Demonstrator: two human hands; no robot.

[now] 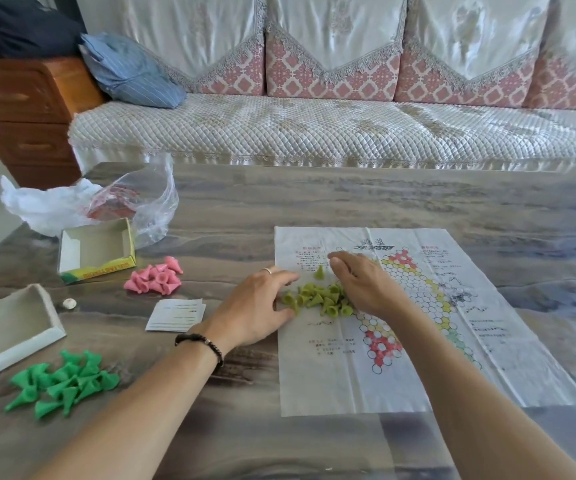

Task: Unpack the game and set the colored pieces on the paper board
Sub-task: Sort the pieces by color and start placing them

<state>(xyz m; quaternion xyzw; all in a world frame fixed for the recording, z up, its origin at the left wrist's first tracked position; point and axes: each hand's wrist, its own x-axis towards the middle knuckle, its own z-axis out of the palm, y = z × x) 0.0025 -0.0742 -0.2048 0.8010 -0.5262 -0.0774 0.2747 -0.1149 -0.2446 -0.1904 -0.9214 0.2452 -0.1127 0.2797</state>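
Note:
The paper board (418, 341) lies flat on the table, printed with a coloured hexagon star pattern. A heap of olive-green cone pieces (317, 299) sits on its left part, and one olive cone (319, 272) stands apart just behind the heap. My left hand (255, 306) rests at the heap's left side with fingers spread and touching the pieces. My right hand (366, 285) hovers over the heap's right side, fingers curved down onto the cones. A pile of pink cones (156, 279) and a pile of bright green cones (65, 384) lie on the table to the left.
An open game box tray (96, 251) and its lid (9, 327) lie at the left, with a crumpled plastic bag (106, 202) behind them. A folded paper slip (175, 315) and a small white die (69, 303) lie nearby. A sofa (314, 126) stands beyond the table.

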